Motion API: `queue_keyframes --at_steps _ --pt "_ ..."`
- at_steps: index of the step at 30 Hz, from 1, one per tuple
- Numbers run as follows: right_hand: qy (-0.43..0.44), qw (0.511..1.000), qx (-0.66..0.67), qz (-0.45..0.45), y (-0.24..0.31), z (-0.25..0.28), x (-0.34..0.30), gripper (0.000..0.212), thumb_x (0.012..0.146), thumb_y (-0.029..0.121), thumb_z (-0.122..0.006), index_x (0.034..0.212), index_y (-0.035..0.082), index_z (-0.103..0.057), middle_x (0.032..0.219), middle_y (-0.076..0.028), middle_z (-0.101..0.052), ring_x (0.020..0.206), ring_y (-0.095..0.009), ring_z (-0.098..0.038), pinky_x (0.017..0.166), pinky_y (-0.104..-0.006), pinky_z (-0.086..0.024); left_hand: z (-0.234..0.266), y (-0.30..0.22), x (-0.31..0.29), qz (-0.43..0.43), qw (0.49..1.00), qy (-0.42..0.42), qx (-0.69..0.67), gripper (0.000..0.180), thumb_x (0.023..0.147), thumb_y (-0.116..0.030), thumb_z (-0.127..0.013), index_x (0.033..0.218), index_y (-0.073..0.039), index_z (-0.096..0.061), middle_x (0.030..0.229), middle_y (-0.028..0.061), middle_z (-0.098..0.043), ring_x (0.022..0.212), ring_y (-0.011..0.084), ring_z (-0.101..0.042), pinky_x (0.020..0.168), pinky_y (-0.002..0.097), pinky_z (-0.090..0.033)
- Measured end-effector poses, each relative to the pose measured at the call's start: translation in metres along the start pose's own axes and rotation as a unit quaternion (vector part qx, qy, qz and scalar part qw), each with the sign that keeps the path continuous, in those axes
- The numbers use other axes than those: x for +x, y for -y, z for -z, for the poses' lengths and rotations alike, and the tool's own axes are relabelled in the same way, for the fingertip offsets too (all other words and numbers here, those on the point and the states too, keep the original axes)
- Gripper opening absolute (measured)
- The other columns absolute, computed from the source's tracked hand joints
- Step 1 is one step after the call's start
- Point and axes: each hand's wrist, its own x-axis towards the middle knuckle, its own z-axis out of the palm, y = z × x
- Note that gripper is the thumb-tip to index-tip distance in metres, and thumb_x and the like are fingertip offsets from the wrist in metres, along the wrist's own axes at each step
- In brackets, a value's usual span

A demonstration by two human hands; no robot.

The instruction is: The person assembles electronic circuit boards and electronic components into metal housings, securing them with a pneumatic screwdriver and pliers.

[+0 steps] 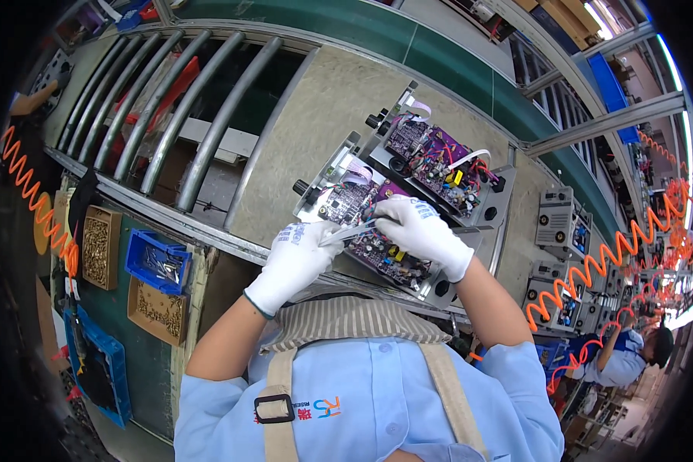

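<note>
I have white gloves on both hands, and both are over the near part of the table. My left hand is closed on a few thin pale strips; my right hand has thumb and fingers pinched narrow at their other end. What the strips are, cables or ties, I can't tell.

Right under my hands is the near unit, an open metal chassis with purple circuit boards, lying along the table's near edge toward the near right corner. My hands hide part of it. The far unit, of the same kind, sits just behind it, closer to the right edge, its wires and boards exposed.

Past the table's left edge run metal rollers. Off the near left corner I have a blue bin of metal parts, with a cardboard box of small brass-coloured pieces just beside it. Well beyond the right edge, a co-worker in light blue bends forward.
</note>
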Motion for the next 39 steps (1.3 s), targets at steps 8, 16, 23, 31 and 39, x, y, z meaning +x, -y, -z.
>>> queue_keyframes --at_steps 8,16,23,31,39 --pt "0.011 0.996 0.083 0.015 -0.015 -0.015 0.005 0.021 0.087 0.022 -0.069 0.088 0.001 -0.067 0.077 -0.014 -0.063 0.070 -0.027 -0.063 0.065 -0.0373 -0.047 -0.008 -0.019 0.017 0.030 0.999 0.018 -0.037 0.016 0.088 -0.016 -0.063 0.097 -0.004 -0.068 0.071 0.0094 -0.065 0.065 0.0199 -0.065 0.061 0.0354 -0.049" --pt "-0.164 0.974 0.139 0.064 0.012 0.002 -0.030 0.016 0.086 0.011 -0.070 0.098 0.001 -0.073 0.087 -0.009 -0.070 0.081 -0.018 -0.067 0.073 -0.0298 -0.052 -0.007 -0.023 -0.007 -0.074 0.992 -0.049 -0.085 0.022 0.091 -0.014 -0.060 0.111 -0.007 -0.068 0.082 0.0068 -0.069 0.073 0.0155 -0.066 0.068 0.0302 -0.050" --pt "-0.023 0.886 0.440 -0.143 0.029 0.010 -0.032 0.019 0.089 0.006 -0.071 0.105 -0.003 -0.071 0.091 -0.007 -0.072 0.078 -0.011 -0.067 0.068 -0.0227 -0.053 0.017 -0.031 0.001 0.008 0.905 0.144 -0.399 0.021 0.097 -0.010 -0.059 0.114 -0.003 -0.067 0.088 -0.0019 -0.066 0.058 0.0003 -0.044 0.049 0.0184 -0.036" --pt "-0.031 0.817 0.546 -0.182 0.025 0.005 -0.036 0.019 0.090 0.005 -0.069 0.108 -0.003 -0.068 0.095 -0.009 -0.072 0.081 -0.014 -0.069 0.067 -0.0228 -0.054 -0.004 -0.010 0.015 -0.088 0.890 0.111 -0.433 0.019 0.095 -0.010 -0.061 0.110 -0.002 -0.067 0.081 -0.0034 -0.060 0.065 0.0039 -0.048 0.059 0.0228 -0.041" --pt "-0.023 0.831 0.533 -0.158 0.018 0.003 -0.032 0.018 0.089 0.007 -0.071 0.105 0.001 -0.067 0.090 -0.005 -0.071 0.078 -0.010 -0.067 0.066 -0.0215 -0.051 -0.003 -0.011 0.014 -0.030 0.929 0.121 -0.348 0.011 0.090 -0.015 -0.065 0.093 -0.005 -0.065 0.068 -0.0063 -0.051 0.060 0.0025 -0.043 0.053 0.0223 -0.035"
